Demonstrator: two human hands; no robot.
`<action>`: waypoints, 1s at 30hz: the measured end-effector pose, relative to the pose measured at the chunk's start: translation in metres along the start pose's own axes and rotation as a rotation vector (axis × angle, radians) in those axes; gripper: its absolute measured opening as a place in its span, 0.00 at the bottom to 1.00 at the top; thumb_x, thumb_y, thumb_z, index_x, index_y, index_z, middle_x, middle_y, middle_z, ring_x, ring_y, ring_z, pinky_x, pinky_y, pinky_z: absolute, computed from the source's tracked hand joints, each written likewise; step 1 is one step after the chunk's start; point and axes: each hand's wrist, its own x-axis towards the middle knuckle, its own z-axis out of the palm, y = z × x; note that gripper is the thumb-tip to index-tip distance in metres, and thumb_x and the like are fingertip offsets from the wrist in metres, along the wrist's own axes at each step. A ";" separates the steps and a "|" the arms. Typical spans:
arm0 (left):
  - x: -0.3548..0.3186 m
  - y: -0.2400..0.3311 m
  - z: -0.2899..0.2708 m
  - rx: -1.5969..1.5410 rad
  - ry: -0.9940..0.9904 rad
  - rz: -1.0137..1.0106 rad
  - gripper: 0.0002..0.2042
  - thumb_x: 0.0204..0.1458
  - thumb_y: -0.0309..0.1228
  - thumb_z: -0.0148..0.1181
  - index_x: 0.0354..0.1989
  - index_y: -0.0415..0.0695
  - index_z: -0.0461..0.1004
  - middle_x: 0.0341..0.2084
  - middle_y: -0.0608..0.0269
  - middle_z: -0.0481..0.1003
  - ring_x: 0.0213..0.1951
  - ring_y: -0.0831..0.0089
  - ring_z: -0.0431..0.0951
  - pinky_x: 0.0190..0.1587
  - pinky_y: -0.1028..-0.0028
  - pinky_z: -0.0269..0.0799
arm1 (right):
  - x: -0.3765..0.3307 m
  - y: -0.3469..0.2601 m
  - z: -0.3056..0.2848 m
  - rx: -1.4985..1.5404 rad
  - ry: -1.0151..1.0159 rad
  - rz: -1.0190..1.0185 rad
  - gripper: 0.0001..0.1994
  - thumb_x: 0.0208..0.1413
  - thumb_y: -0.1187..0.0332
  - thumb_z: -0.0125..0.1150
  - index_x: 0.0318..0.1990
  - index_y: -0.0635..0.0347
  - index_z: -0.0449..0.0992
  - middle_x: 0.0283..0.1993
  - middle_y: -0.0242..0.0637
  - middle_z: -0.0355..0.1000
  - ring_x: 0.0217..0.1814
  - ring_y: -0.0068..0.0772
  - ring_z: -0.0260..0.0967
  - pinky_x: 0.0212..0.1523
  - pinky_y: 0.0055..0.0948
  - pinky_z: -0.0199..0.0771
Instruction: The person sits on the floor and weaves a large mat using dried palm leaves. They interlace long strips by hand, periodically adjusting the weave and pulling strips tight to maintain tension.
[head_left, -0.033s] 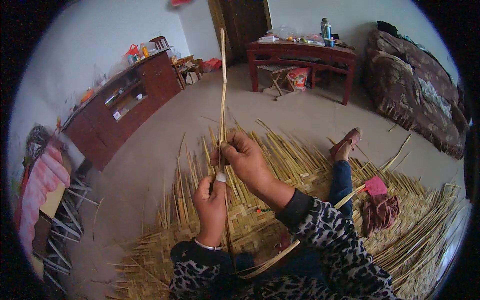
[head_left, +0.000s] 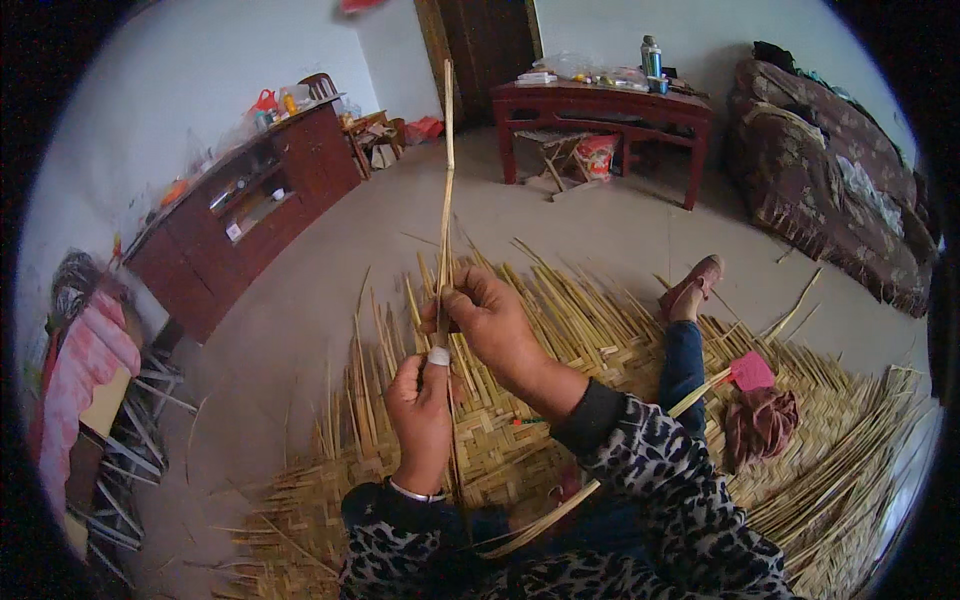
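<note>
A thin pale reed or bamboo strip (head_left: 446, 190) stands upright in front of me, bent slightly partway up. My right hand (head_left: 490, 315) pinches its lower part between thumb and fingers. Just below, my left hand (head_left: 420, 405) is closed with its thumb pressed up along the strip; a white wrap (head_left: 438, 356) goes round that thumb. A narrow dark piece shows between the two hands, too small to name. The strip's lower end runs down past my left wrist. Beneath both hands spreads a woven mat (head_left: 500, 470) with loose strip ends fanning out at its far edge.
On the mat at right lie a brown cloth (head_left: 760, 428) and a pink fly-swatter-like piece (head_left: 752, 372). My shoed foot (head_left: 692, 288) stretches across the mat's far edge. Beyond stand a red table (head_left: 605, 100), a low cabinet (head_left: 240, 215) and a covered sofa (head_left: 830, 190). Metal-legged furniture (head_left: 125, 450) is at left.
</note>
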 end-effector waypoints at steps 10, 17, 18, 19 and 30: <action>-0.022 -0.017 -0.011 0.124 -0.043 0.040 0.14 0.61 0.34 0.49 0.24 0.41 0.63 0.13 0.73 0.59 0.17 0.85 0.57 0.19 0.78 0.53 | 0.020 -0.029 -0.017 0.196 0.118 0.069 0.06 0.60 0.71 0.45 0.41 0.62 0.67 0.33 0.39 0.73 0.32 0.30 0.73 0.34 0.25 0.72; -0.024 -0.022 -0.017 0.087 -0.096 -0.043 0.14 0.61 0.36 0.49 0.24 0.42 0.64 0.14 0.73 0.60 0.17 0.86 0.57 0.19 0.79 0.53 | 0.016 -0.034 -0.020 0.049 0.055 -0.060 0.07 0.61 0.71 0.45 0.43 0.63 0.66 0.35 0.40 0.73 0.36 0.29 0.72 0.35 0.24 0.72; -0.024 -0.020 -0.017 0.057 -0.107 -0.071 0.15 0.61 0.36 0.49 0.24 0.42 0.64 0.14 0.73 0.60 0.17 0.86 0.58 0.19 0.79 0.53 | 0.016 -0.032 -0.020 0.049 0.043 -0.075 0.07 0.61 0.72 0.45 0.43 0.63 0.67 0.35 0.40 0.73 0.36 0.28 0.72 0.36 0.25 0.72; -0.025 -0.019 -0.017 0.077 -0.110 -0.063 0.15 0.61 0.36 0.49 0.24 0.42 0.64 0.14 0.73 0.61 0.17 0.86 0.58 0.18 0.79 0.53 | 0.016 -0.031 -0.021 0.016 0.051 -0.086 0.07 0.61 0.72 0.46 0.44 0.64 0.67 0.35 0.39 0.73 0.36 0.28 0.72 0.36 0.25 0.72; -0.039 -0.010 -0.015 0.089 -0.142 -0.056 0.13 0.61 0.36 0.49 0.25 0.42 0.65 0.14 0.71 0.63 0.16 0.85 0.60 0.17 0.79 0.55 | 0.026 -0.045 -0.035 0.132 0.055 -0.016 0.04 0.58 0.72 0.49 0.37 0.61 0.68 0.34 0.38 0.73 0.34 0.29 0.72 0.36 0.26 0.73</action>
